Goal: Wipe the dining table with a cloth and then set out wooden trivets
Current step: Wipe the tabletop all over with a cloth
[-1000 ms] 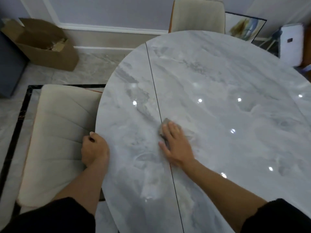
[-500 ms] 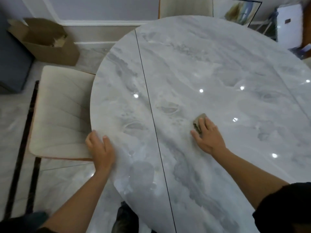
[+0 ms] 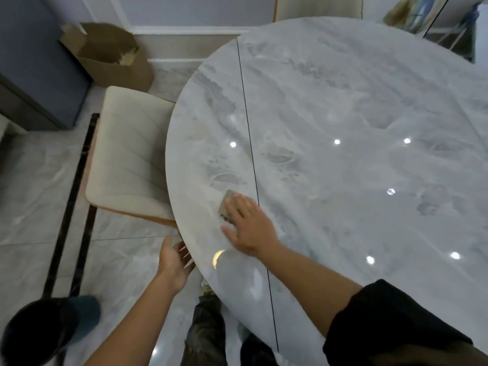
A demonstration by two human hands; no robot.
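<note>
The round grey marble dining table (image 3: 356,107) fills the right of the head view, with a thin dark seam running down its left part. My right hand (image 3: 249,228) lies flat on a small grey-brown cloth (image 3: 226,204), pressing it to the tabletop just left of the seam, near the table's left edge. Only the cloth's far corner shows past my fingers. My left hand (image 3: 173,262) hangs just off the table's near-left edge, fingers apart and holding nothing. No wooden trivets are in view.
A cream upholstered chair (image 3: 129,159) stands tucked against the table's left side. Another chair back (image 3: 317,7) rises behind the far edge. An open cardboard box (image 3: 111,56) sits on the floor by the wall, beside a dark cabinet (image 3: 34,64). My legs show below the table edge.
My right hand slid the cloth left across the seam, toward the table's left edge. My left hand came off the tabletop rim and now hangs beside it.
</note>
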